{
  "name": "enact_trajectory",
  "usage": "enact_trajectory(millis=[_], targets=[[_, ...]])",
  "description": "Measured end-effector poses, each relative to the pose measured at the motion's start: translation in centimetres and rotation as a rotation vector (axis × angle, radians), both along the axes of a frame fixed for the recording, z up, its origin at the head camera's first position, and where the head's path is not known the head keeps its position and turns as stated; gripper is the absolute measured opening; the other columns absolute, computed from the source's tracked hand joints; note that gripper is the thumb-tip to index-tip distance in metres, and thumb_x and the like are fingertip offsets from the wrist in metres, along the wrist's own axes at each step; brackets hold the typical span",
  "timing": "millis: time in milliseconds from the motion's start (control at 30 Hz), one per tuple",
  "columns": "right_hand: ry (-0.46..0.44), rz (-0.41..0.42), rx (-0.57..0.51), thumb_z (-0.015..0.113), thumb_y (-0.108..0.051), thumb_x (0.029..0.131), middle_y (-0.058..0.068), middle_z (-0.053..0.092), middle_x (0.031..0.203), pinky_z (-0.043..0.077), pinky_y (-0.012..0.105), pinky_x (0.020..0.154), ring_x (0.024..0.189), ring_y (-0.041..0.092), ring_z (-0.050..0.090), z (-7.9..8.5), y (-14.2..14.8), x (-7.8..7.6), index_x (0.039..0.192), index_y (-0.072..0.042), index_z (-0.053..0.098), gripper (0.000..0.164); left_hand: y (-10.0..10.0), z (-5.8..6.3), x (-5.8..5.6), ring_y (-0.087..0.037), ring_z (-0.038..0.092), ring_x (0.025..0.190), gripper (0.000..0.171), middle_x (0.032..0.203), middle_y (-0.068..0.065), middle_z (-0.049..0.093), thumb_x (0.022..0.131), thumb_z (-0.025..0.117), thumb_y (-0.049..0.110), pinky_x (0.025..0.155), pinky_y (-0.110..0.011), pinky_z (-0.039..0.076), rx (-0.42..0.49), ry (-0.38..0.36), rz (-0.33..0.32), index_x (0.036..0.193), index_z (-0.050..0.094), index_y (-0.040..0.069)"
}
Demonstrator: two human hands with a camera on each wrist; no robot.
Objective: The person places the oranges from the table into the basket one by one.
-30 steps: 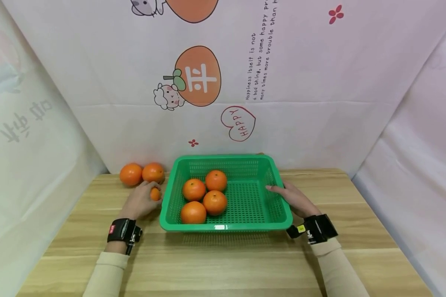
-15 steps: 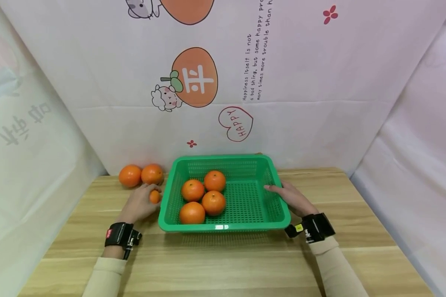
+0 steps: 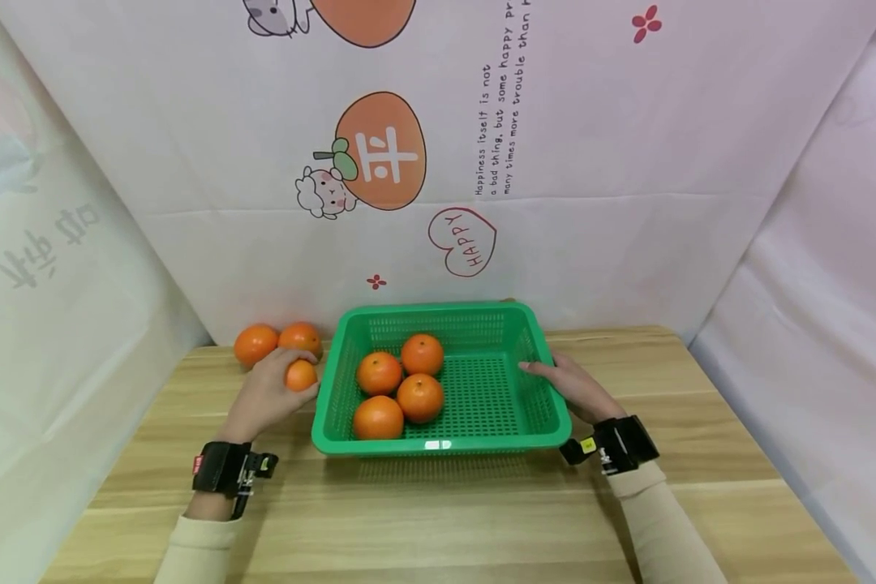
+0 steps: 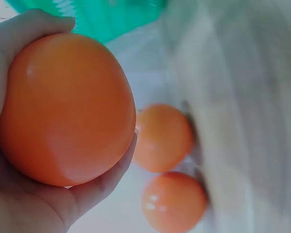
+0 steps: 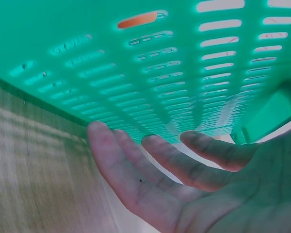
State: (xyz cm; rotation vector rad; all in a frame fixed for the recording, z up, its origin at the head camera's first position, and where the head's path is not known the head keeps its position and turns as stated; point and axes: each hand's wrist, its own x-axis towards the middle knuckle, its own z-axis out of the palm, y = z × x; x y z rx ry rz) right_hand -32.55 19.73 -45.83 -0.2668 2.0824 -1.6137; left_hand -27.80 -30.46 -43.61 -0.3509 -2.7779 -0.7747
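Observation:
My left hand (image 3: 264, 395) grips an orange (image 4: 65, 109), thumb on one side and fingers curled round the other. In the head view this hand is left of the green plastic basket (image 3: 438, 445), just in front of two more oranges (image 3: 256, 345). My right hand (image 3: 582, 391) holds the basket's right side, its thumb over the rim. In the right wrist view the other fingers (image 5: 167, 155) lie against the slotted outside of the basket. Several oranges (image 3: 421, 397) rest in the left part of the basket.
A wooden table (image 3: 438, 519) lies under everything. Behind it stands a white printed cloth (image 3: 591, 259), close to the basket's far rim, with a white side cloth (image 3: 66, 341) to the left. A small orange-brown patch shows behind the basket.
My left hand has drawn up and back slightly with the orange, which now shows more between thumb and fingers. My right hand and the basket stay in place.

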Motion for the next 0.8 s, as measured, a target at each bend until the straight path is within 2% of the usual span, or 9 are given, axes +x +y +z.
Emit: enact_trajectory(millis=[233, 500, 800], targets=[[-0.002, -0.002, -0.003, 0.054, -0.042, 0.109, 0.034, 0.06, 0.142, 0.063, 0.045, 0.092, 0.117, 0.039, 0.073, 0.0, 0.0, 0.0, 0.164, 0.001, 0.026, 0.075, 0.9, 2.2, 1.1, -0.027, 0.066, 0.094, 0.031, 0.118, -0.011, 0.069, 0.086, 0.081, 0.02, 0.078, -0.042, 0.054, -0.077, 0.096, -0.01, 0.115, 0.072, 0.011], [-0.001, -0.012, 0.006, 0.054, -0.042, 0.109, 0.034, 0.059, 0.142, 0.063, 0.046, 0.093, 0.118, 0.039, 0.072, 0.1, 0.0, -0.1, 0.164, 0.001, 0.026, 0.075, 1.4, 4.0, 1.8, -0.028, 0.066, 0.094, 0.038, 0.119, -0.013, 0.068, 0.087, 0.085, 0.025, 0.076, -0.043, 0.056, -0.069, 0.157, -0.05, 0.118, 0.07, 0.009], [-0.008, -0.018, 0.001, 0.055, -0.044, 0.108, 0.033, 0.059, 0.143, 0.063, 0.045, 0.093, 0.119, 0.039, 0.072, -0.2, 0.0, 0.1, 0.165, -0.001, 0.025, 0.077, 3.6, 6.0, 1.8, -0.022, 0.066, 0.102, 0.039, 0.123, -0.005, 0.069, 0.087, 0.086, 0.03, 0.078, -0.038, 0.059, -0.038, 0.202, -0.125, 0.119, 0.071, 0.013]])
